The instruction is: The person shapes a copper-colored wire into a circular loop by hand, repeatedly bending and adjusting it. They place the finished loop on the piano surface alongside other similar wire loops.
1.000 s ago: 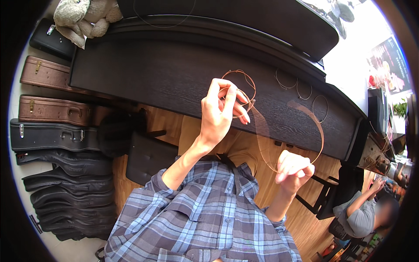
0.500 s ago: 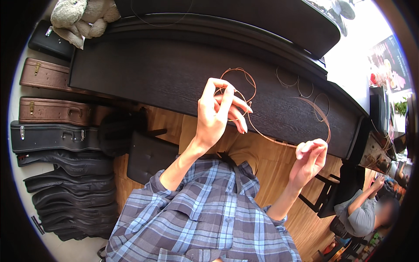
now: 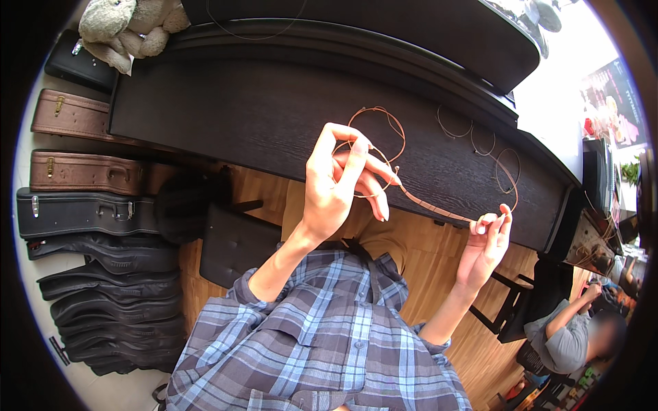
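A thin copper-coloured guitar string (image 3: 436,208) runs between my hands, over the near edge of a dark wooden lid (image 3: 240,113). Its looped part stands up above the fingers of my left hand (image 3: 336,181), which pinch the string between thumb and fingers. Further right and a little nearer to me, my right hand (image 3: 482,246) has its fingertips closed on the other stretch. From there the free end curves up and back over the lid. Part of the loop is hidden behind my left fingers.
Several thin coiled strings (image 3: 453,131) lie on the lid's right side. Guitar cases (image 3: 82,214) are stacked at the left, beside a black padded stool (image 3: 236,246). A plush toy (image 3: 133,31) sits at the far left. A person in grey (image 3: 565,335) is at the right.
The stretch of string between my hands has gone from a sagging curve to a straighter line. My right fingers have shifted slightly; my left hand has hardly moved.
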{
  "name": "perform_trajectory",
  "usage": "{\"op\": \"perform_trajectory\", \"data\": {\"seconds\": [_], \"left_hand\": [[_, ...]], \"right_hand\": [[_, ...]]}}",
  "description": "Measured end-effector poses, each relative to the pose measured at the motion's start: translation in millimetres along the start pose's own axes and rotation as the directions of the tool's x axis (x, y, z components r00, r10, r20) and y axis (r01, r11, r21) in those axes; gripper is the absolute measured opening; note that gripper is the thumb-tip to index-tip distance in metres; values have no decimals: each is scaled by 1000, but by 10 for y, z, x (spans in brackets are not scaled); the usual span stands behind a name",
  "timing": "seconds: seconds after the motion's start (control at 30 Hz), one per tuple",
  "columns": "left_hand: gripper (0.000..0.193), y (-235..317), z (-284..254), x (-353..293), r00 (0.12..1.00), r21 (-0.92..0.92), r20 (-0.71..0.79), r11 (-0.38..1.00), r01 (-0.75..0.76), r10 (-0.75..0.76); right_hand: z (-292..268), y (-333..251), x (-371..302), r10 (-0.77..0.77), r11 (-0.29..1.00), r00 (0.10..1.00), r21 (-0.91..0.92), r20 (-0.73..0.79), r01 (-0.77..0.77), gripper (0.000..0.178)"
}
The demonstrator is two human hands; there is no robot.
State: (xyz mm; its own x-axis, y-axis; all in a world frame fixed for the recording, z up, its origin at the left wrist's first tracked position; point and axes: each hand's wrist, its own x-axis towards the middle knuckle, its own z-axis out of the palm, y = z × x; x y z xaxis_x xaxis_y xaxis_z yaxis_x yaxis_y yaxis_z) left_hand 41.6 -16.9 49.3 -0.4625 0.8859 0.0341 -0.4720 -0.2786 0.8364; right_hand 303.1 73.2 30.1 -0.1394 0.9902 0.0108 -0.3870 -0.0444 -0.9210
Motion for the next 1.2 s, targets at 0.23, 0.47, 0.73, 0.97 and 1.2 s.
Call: {"op": "perform_trajectory", "data": {"seconds": [0.23, 0.47, 0.73, 0.97, 1.2], "left_hand": [[12, 38, -24, -14, 997, 58, 53, 997, -59, 56], [11, 35, -55, -39, 993, 59, 91, 995, -77, 71], [10, -41, -27, -41, 981, 45, 122, 987, -155, 148], [13, -81, 3, -41, 984, 82, 119, 987, -140, 129], [14, -90, 85, -82, 988, 37, 140, 997, -68, 62]], "right_hand": [[-120, -69, 43, -7, 997, 999, -71, -49, 4, 30], [-257, -194, 31, 10, 909, 1000, -416, -14, -15, 22], [94, -183, -209, 280, 706, 959, -687, 49, -171, 20], [307, -103, -220, 281, 836, 952, -518, 122, -181, 24], [415, -2, -232, 327, 845, 936, -482, 126, -231, 26]]}}
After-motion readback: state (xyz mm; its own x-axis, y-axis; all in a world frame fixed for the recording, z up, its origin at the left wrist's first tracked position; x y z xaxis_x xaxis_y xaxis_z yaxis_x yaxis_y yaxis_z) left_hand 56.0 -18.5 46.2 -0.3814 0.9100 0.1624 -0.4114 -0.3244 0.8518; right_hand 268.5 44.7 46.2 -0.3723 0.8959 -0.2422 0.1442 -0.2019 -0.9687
